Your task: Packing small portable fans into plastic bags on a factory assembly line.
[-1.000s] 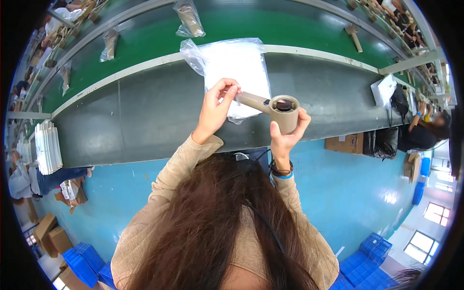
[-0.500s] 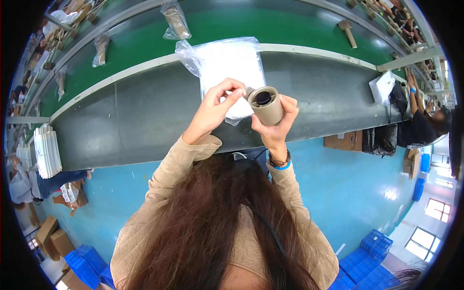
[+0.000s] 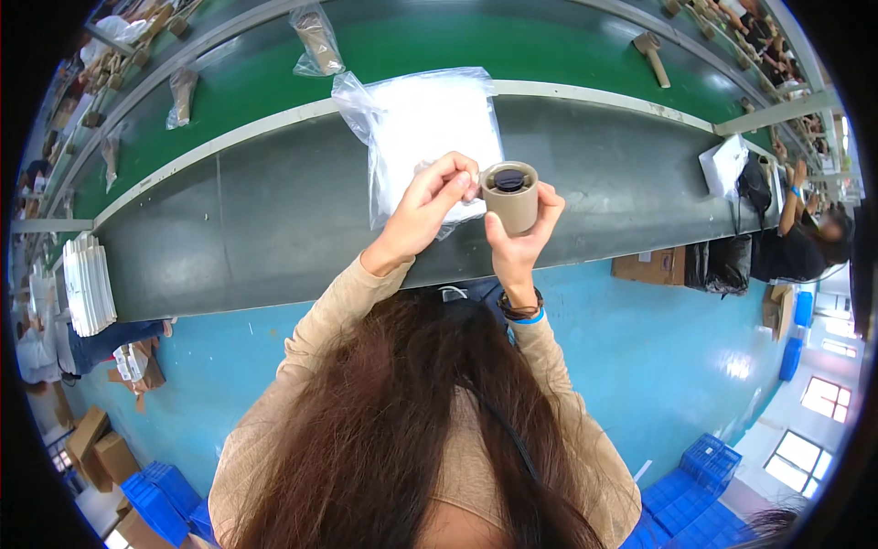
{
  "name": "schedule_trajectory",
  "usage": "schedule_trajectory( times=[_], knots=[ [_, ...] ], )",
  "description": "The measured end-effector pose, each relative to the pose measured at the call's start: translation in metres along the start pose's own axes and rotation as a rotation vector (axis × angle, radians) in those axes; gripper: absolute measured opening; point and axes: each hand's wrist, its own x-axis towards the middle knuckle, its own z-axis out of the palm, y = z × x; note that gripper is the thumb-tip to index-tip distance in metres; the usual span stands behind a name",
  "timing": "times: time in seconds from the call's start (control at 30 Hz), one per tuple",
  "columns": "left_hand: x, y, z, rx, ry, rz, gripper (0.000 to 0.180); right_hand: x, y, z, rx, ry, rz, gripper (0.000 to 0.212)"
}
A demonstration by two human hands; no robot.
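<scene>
A beige hair dryer (image 3: 509, 211) is gripped in my right hand (image 3: 541, 227), its round end with a dark centre facing up. Its handle, if there, is hidden from view. My left hand (image 3: 437, 203) is closed in a pinch beside the dryer's rim, thumb against fingers. Whatever lies between those fingertips is too small to make out. Beneath and beyond both hands, a stack of white sheets or bags in clear plastic (image 3: 430, 110) lies on the dark bench (image 3: 302, 201).
Past the bench runs a green conveyor (image 3: 512, 46), carrying a bagged beige dryer (image 3: 316, 41) and an unbagged one (image 3: 651, 59). A stack of white flat pieces (image 3: 89, 285) stands at the left end. On the right are a white packet (image 3: 723, 168), a black bag (image 3: 754, 186) and a co-worker (image 3: 805, 242).
My right hand has tipped the dryer more upright. My left hand has shifted slightly right, staying near its rim. The items on the conveyor have moved left.
</scene>
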Motion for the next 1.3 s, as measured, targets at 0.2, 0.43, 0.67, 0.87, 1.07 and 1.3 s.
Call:
schedule_trajectory(
  times=[0.2,0.43,0.67,0.87,1.07,1.3],
  knots=[
    [0.008,0.013,-0.002,0.083,0.113,0.048,0.011,0.011,-0.024,-0.005,-0.465,-0.359,-0.344,0.068],
    [0.018,0.036,0.006,0.876,0.193,0.275,0.007,0.047,-0.059,0.012,-0.690,-0.602,-0.244,0.061],
    [0.047,0.029,-0.025,1.413,0.097,0.456,0.024,0.115,-0.064,0.012,-1.105,-0.946,-0.400,0.070],
    [0.093,-0.005,-0.058,1.365,0.003,0.449,0.018,0.191,-0.020,0.013,-0.806,-1.346,-0.156,0.025],
    [0.109,-0.012,-0.088,1.345,0.093,0.387,0.009,0.177,0.004,-0.004,-0.315,-1.157,0.148,0.011],
    [0.115,-0.033,-0.097,1.108,0.134,0.208,0.011,0.152,0.052,0.012,-0.375,-0.895,-0.061,0.042]
  ],
)
